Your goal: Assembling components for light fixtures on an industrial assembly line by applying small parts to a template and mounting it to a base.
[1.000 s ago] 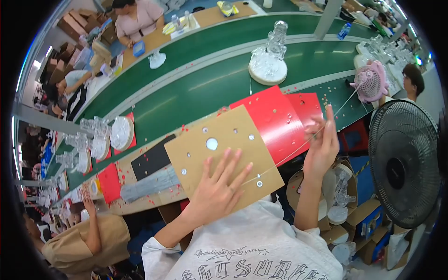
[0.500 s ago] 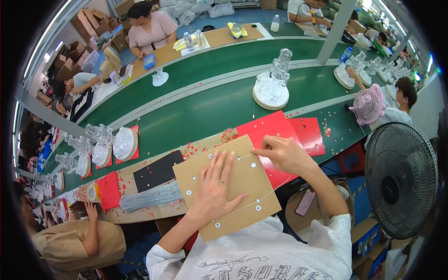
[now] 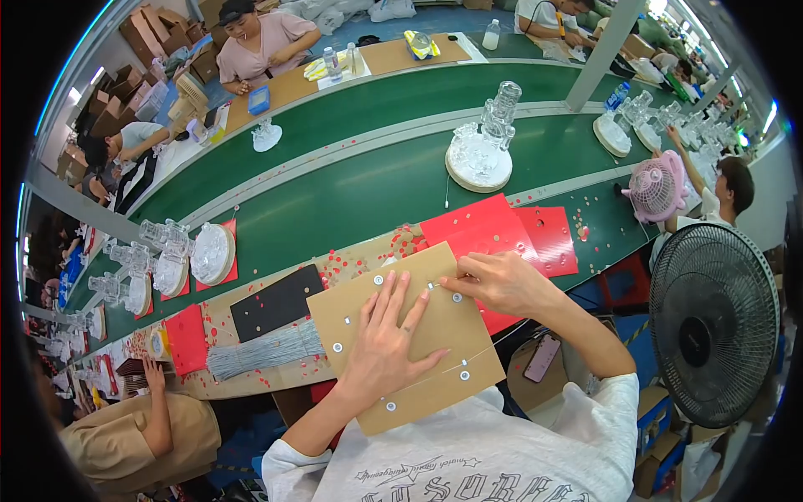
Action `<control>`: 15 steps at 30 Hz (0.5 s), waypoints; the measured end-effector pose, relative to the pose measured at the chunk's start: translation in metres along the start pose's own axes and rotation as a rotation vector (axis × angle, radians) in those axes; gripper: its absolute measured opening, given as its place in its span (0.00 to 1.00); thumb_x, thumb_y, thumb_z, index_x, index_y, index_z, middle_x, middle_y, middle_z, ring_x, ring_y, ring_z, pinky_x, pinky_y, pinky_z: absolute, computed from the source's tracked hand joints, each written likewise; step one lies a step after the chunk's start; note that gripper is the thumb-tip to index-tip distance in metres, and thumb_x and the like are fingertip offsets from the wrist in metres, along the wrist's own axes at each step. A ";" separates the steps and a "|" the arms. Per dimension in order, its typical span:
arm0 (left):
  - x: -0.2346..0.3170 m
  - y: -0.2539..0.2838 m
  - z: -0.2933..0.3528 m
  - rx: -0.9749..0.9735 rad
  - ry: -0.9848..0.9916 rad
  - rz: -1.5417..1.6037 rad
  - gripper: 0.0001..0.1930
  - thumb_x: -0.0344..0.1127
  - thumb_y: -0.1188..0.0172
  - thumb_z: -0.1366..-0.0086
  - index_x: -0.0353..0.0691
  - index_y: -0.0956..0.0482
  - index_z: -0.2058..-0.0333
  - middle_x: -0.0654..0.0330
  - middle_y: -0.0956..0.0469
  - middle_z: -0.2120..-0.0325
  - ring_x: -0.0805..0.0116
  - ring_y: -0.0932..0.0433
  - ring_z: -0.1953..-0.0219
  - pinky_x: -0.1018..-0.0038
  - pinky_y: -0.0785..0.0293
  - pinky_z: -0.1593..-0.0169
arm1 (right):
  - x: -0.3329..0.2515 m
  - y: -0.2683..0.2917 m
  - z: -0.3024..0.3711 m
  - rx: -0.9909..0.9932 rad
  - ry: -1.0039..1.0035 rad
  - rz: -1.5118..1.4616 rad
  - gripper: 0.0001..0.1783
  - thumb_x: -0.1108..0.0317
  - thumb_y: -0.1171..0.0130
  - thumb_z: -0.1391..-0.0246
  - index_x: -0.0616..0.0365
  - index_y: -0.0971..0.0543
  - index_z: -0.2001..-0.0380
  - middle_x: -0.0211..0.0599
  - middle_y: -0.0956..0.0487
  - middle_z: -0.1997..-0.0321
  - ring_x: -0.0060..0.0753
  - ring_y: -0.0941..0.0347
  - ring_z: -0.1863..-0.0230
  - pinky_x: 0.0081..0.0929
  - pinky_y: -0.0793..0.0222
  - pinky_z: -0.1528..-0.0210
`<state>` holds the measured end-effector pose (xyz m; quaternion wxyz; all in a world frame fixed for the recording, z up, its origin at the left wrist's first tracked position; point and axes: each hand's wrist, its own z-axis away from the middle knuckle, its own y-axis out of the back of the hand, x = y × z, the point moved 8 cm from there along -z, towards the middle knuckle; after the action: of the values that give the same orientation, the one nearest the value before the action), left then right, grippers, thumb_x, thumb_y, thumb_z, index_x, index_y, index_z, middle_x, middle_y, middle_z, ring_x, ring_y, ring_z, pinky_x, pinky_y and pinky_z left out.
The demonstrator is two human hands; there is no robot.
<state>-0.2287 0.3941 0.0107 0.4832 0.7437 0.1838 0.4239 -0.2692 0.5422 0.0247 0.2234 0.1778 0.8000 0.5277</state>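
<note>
A tan rectangular board (image 3: 464,330) leans against my front at the table's near edge, with several small round silvery eyelets and short slots in its face. My left hand (image 3: 381,347) lies flat on the board, fingers spread, bracing it. At the upper right slot, the fingers of my right hand (image 3: 506,283) are pinched together on a thin wire, whose end is mostly hidden by the fingertips. Another stretch of thin wire (image 3: 508,333) trails off the board's right edge near the lower slot. Left of the board rests a bundle of grey wires (image 3: 263,350).
Beyond the board lie red sheets (image 3: 468,226) and a black sheet (image 3: 276,303), among scattered red dots. A green conveyor (image 3: 351,176) carries clear ornaments on round white bases (image 3: 479,161). A black fan (image 3: 715,326) stands at right; a co-worker's arm (image 3: 156,410) is at left.
My right hand's fingertips have moved down and left, closer to the upper right slot. My left hand keeps its place on the board. The view has shifted slightly.
</note>
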 end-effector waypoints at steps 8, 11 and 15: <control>0.001 -0.002 -0.003 -0.025 0.009 -0.007 0.43 0.55 0.26 0.47 0.37 0.28 0.37 0.40 0.41 0.31 0.45 0.43 0.27 0.53 0.41 0.32 | -0.014 -0.009 -0.005 -0.121 0.100 0.235 0.19 0.68 0.37 0.51 0.58 0.18 0.53 0.30 0.26 0.62 0.25 0.23 0.61 0.22 0.24 0.73; 0.002 -0.003 -0.004 -0.029 0.011 -0.013 0.43 0.55 0.27 0.47 0.38 0.28 0.36 0.41 0.41 0.31 0.46 0.43 0.27 0.53 0.41 0.33 | -0.005 -0.011 0.004 -0.094 0.091 0.142 0.19 0.69 0.37 0.52 0.59 0.18 0.54 0.31 0.26 0.61 0.26 0.23 0.60 0.23 0.24 0.72; 0.002 -0.004 -0.004 -0.037 0.019 -0.012 0.43 0.56 0.27 0.47 0.39 0.28 0.36 0.41 0.41 0.31 0.47 0.43 0.27 0.53 0.40 0.33 | -0.001 0.004 0.003 -0.047 0.095 0.026 0.17 0.70 0.37 0.52 0.65 0.19 0.58 0.34 0.26 0.63 0.29 0.24 0.61 0.26 0.22 0.69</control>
<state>-0.2303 0.3994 0.0087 0.4978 0.7294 0.1848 0.4312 -0.2669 0.5456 0.0279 0.1825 0.1576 0.7945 0.5573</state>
